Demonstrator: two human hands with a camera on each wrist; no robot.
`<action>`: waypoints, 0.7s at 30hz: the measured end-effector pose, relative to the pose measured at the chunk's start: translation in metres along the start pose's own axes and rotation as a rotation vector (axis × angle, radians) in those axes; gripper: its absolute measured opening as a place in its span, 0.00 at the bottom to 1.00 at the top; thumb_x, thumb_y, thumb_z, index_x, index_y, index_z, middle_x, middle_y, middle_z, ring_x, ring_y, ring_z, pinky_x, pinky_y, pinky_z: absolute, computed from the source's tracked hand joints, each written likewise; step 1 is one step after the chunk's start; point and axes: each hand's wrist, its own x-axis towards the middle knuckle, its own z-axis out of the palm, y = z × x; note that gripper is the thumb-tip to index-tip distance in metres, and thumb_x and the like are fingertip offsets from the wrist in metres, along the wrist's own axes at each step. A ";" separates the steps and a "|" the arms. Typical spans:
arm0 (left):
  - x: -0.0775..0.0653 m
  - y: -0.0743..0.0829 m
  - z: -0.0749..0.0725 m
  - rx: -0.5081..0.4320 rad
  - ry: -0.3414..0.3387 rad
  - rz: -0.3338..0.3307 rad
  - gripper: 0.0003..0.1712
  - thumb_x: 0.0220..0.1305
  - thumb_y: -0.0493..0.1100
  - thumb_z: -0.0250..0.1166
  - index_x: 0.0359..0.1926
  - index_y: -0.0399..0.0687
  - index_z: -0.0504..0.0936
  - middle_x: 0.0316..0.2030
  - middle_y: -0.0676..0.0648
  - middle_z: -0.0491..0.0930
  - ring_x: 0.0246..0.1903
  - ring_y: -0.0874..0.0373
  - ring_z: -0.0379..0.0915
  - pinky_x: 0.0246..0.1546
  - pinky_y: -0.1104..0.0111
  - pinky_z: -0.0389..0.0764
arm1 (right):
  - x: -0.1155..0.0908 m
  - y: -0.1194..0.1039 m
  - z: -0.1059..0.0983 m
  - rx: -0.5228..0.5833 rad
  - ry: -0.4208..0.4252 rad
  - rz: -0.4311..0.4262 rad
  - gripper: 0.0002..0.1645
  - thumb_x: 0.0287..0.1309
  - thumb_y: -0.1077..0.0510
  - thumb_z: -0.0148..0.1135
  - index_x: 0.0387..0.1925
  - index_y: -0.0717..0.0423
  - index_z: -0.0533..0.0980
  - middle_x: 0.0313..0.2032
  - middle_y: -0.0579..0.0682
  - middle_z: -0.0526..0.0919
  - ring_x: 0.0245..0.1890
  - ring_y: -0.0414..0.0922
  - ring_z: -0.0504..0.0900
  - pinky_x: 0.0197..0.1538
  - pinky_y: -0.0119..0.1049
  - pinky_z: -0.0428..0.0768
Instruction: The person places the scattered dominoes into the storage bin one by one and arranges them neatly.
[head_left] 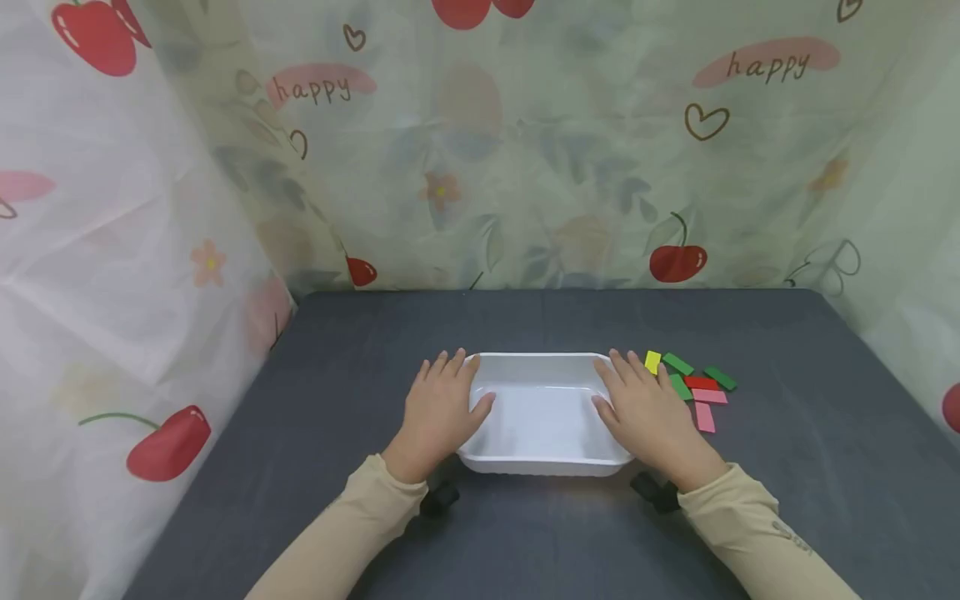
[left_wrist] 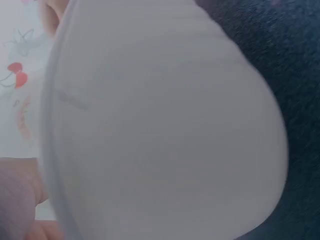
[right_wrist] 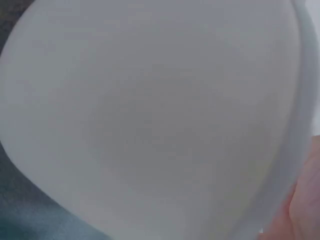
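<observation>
A white rectangular tray (head_left: 543,421) sits on the dark table in the head view, and nothing lies in it. Over its left end rests my left hand (head_left: 438,408), fingers straight and spread, thumb reaching across the rim. My right hand (head_left: 651,417) lies over the right end in much the same way, its fingers pointing away from me. In the left wrist view the tray's pale outer wall (left_wrist: 165,120) fills most of the picture, with part of a hand at the lower left. The right wrist view shows the tray wall (right_wrist: 150,120) too; the fingertips are hidden.
Right of the tray, several flat blocks lie loosely together: a yellow block (head_left: 652,362), green blocks such as this green block (head_left: 720,378), a red block (head_left: 701,383) and pink blocks including one pink block (head_left: 704,417). Patterned cloth (head_left: 525,167) hangs behind the dark table (head_left: 360,358).
</observation>
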 end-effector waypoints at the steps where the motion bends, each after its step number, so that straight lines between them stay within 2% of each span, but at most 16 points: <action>1: 0.000 0.000 -0.002 -0.006 0.026 0.008 0.31 0.65 0.57 0.60 0.64 0.47 0.73 0.61 0.42 0.75 0.61 0.45 0.71 0.62 0.51 0.70 | 0.000 0.000 -0.002 -0.005 0.005 -0.005 0.39 0.61 0.46 0.60 0.69 0.58 0.62 0.67 0.65 0.65 0.68 0.64 0.62 0.65 0.68 0.57; 4: 0.001 -0.001 -0.008 -0.051 0.088 0.016 0.25 0.64 0.52 0.62 0.58 0.46 0.79 0.50 0.43 0.83 0.45 0.48 0.81 0.42 0.57 0.82 | 0.001 0.002 -0.006 -0.005 0.045 -0.021 0.37 0.59 0.48 0.63 0.66 0.58 0.67 0.61 0.64 0.74 0.60 0.62 0.73 0.59 0.62 0.70; 7: 0.001 -0.004 -0.013 -0.106 0.120 -0.003 0.21 0.64 0.50 0.63 0.55 0.46 0.81 0.46 0.44 0.85 0.36 0.51 0.82 0.28 0.61 0.81 | 0.001 0.003 -0.010 0.028 0.080 -0.020 0.34 0.59 0.51 0.64 0.64 0.58 0.69 0.56 0.62 0.79 0.53 0.59 0.80 0.50 0.55 0.80; 10: 0.002 -0.008 -0.017 -0.156 0.136 -0.032 0.19 0.64 0.49 0.62 0.54 0.48 0.81 0.45 0.46 0.85 0.37 0.52 0.83 0.27 0.61 0.81 | 0.001 0.005 -0.015 0.080 0.103 -0.001 0.31 0.60 0.53 0.62 0.64 0.57 0.70 0.55 0.61 0.80 0.51 0.57 0.81 0.42 0.50 0.83; 13: 0.003 -0.013 -0.021 -0.217 0.138 -0.070 0.18 0.65 0.48 0.61 0.54 0.49 0.82 0.44 0.47 0.85 0.39 0.53 0.82 0.29 0.60 0.81 | -0.001 0.010 -0.020 0.139 0.160 0.014 0.27 0.62 0.54 0.60 0.62 0.56 0.72 0.55 0.60 0.80 0.53 0.57 0.80 0.37 0.47 0.84; 16: 0.003 -0.018 -0.024 -0.297 0.138 -0.112 0.18 0.66 0.47 0.61 0.54 0.49 0.81 0.44 0.47 0.84 0.41 0.54 0.82 0.32 0.59 0.82 | -0.003 0.019 -0.022 0.206 0.230 0.024 0.24 0.63 0.56 0.58 0.60 0.55 0.74 0.54 0.59 0.81 0.45 0.54 0.83 0.27 0.40 0.80; 18: 0.002 -0.023 -0.025 -0.356 0.139 -0.144 0.18 0.66 0.47 0.61 0.54 0.49 0.81 0.45 0.47 0.84 0.44 0.55 0.81 0.35 0.59 0.82 | -0.004 0.026 -0.022 0.264 0.240 0.048 0.23 0.65 0.57 0.56 0.61 0.55 0.73 0.53 0.59 0.81 0.37 0.51 0.84 0.22 0.36 0.75; 19: 0.001 -0.025 -0.024 -0.391 0.136 -0.162 0.18 0.66 0.47 0.61 0.55 0.49 0.80 0.46 0.47 0.83 0.45 0.55 0.81 0.37 0.59 0.82 | -0.005 0.029 -0.023 0.292 0.239 0.064 0.23 0.66 0.56 0.55 0.61 0.54 0.73 0.52 0.58 0.81 0.32 0.49 0.84 0.22 0.36 0.73; 21: 0.000 -0.031 -0.023 -0.458 0.126 -0.195 0.19 0.66 0.47 0.61 0.56 0.48 0.79 0.48 0.47 0.82 0.48 0.54 0.80 0.41 0.58 0.82 | -0.006 0.035 -0.023 0.334 0.238 0.100 0.23 0.67 0.56 0.54 0.62 0.53 0.72 0.51 0.58 0.82 0.32 0.49 0.84 0.24 0.39 0.77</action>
